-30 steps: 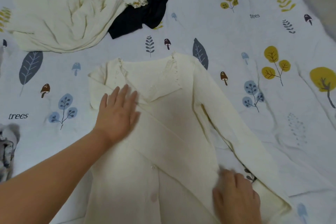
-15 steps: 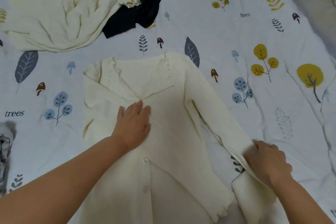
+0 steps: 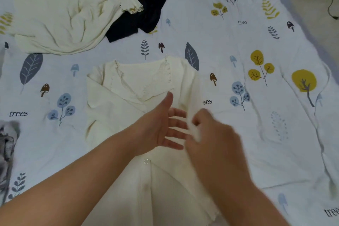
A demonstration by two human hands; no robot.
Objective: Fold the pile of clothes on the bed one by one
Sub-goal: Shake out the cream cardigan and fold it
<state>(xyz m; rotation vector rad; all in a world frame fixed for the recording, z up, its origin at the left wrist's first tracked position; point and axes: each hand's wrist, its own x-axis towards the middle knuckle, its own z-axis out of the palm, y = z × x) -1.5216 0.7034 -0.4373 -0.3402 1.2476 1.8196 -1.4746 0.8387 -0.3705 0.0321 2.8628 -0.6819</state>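
Note:
A cream buttoned cardigan (image 3: 128, 97) lies flat on the bed, collar away from me, its left sleeve folded across the front. My left hand (image 3: 161, 124) hovers over its chest with fingers spread and straight. My right hand (image 3: 212, 137), blurred by motion, pinches the cream right sleeve's cuff and holds it over the cardigan's middle, right beside my left fingers. The sleeve itself is mostly hidden under my right hand and arm.
A crumpled cream garment (image 3: 64, 14) and a black garment (image 3: 143, 11) lie at the far left of the printed bedsheet (image 3: 256, 124). A grey garment (image 3: 7, 145) sits at the left edge. The bed's edge and floor show at the far right.
My right hand carried the right sleeve from the sheet on the right inward over the cardigan's front. My left hand lifted off the fabric and turned its fingers toward the right hand.

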